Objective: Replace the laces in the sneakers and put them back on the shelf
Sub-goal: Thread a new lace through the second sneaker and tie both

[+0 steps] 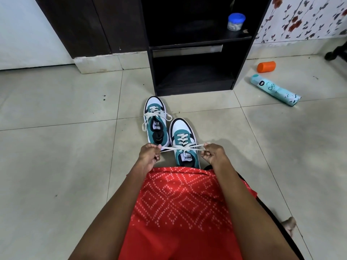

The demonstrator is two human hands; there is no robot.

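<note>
Two hands, left hand and right hand, held apart, each pinching a lace end; pull probably snugs near sneaker. Far sneaker alongside, laced, untied. Shelf just beyond, within reach.

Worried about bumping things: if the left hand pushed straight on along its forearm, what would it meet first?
Probably the heel of the farther teal-and-white sneaker, just ahead of the left hand, which pinches a white lace end; depth is uncertain.
</note>
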